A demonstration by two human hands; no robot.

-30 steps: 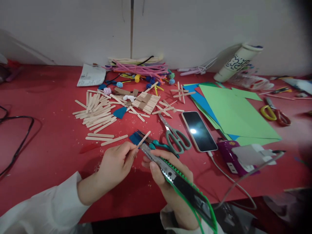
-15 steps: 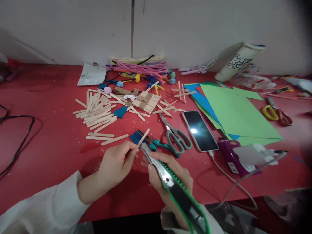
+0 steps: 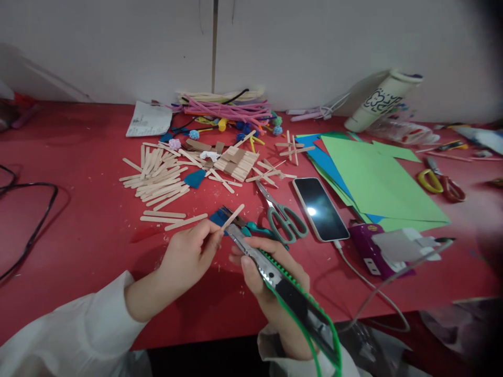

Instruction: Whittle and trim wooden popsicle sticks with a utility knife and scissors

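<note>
My left hand pinches a thin wooden craft stick that points up and to the right. My right hand is wrapped round a green and black utility knife. The knife's metal blade tip touches the stick just beyond my left fingertips. Both hands hover over the front part of the red table. White sleeves cover both forearms.
A pile of craft sticks lies behind my left hand. Teal-handled pliers, grey scissors, a phone on a cable, a purple device, green and blue paper sheets, pipe cleaners, yellow-red scissors and a tilted white tube surround them. A black cable loops at left.
Both hands have stayed nearly in place; the knife tilted slightly and the blade shifted a little along the stick.
</note>
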